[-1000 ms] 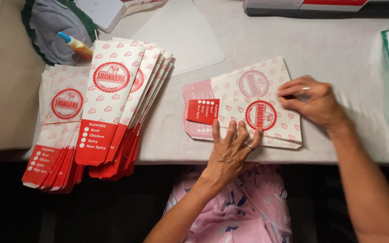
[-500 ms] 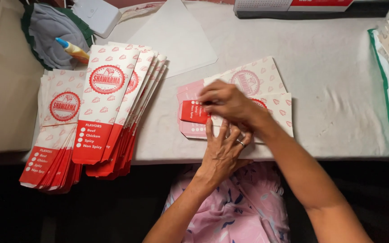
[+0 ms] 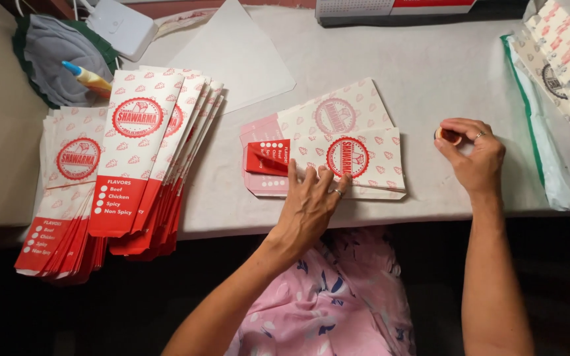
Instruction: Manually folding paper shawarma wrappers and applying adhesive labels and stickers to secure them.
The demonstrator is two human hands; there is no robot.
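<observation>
Folded paper bag (image 3: 357,155): white with small pink print and round red emblem, lies flat near front edge of tabletop (image 3: 430,72), long side roughly along that edge. Red-printed end at its left, flap there folded over. Second similar bag (image 3: 338,112) beneath it, tilted, emblem partly showing. Left hand (image 3: 311,204) rests flat on lower edge of top bag, fingers spread. Small round object (image 3: 448,136), orange-red, possibly glue stick or cap, pinched in right hand (image 3: 473,158) fingertips, on tabletop right of bags, apart from them.
</observation>
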